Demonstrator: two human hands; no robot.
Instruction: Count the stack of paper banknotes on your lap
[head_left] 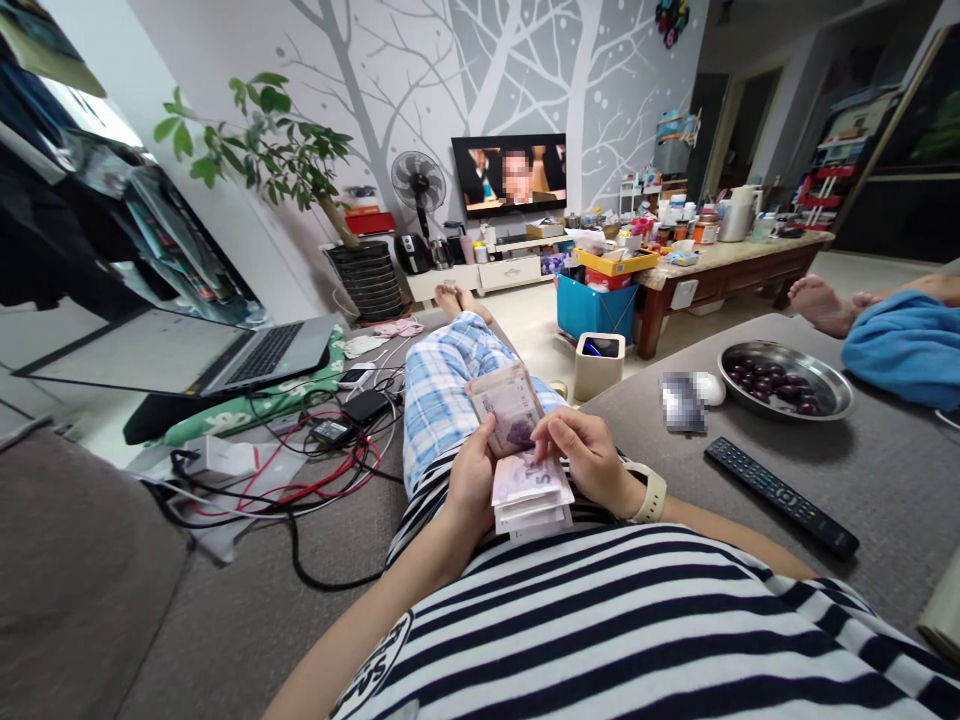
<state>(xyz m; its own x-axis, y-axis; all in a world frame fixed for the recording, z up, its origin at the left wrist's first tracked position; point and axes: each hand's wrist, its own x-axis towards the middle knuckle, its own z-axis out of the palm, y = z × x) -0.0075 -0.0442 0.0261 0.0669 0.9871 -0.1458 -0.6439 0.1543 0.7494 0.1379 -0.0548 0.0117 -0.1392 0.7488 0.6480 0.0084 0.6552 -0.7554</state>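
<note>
A stack of banknotes [525, 485], pale purple with a "5" printed on it, lies bent between my hands above my lap. My left hand [472, 465] is closed round its left side, the thumb on top. From the right, my right hand [585, 455] touches the notes, with fingers curled and the fingertips on the paper near the bend. The upper part of the stack fans out over the plaid trousers [435, 380]. How many notes there are cannot be made out. A pale watch [651, 495] is on my right wrist.
On the left, a laptop [262, 355] rests on a green cushion beside tangled cables [352, 440]. To the right lie a remote control [780, 495] and a steel bowl [844, 400] of dark fruit. Another person's foot [821, 305] is beyond. A cluttered table [795, 245] stands farther off.
</note>
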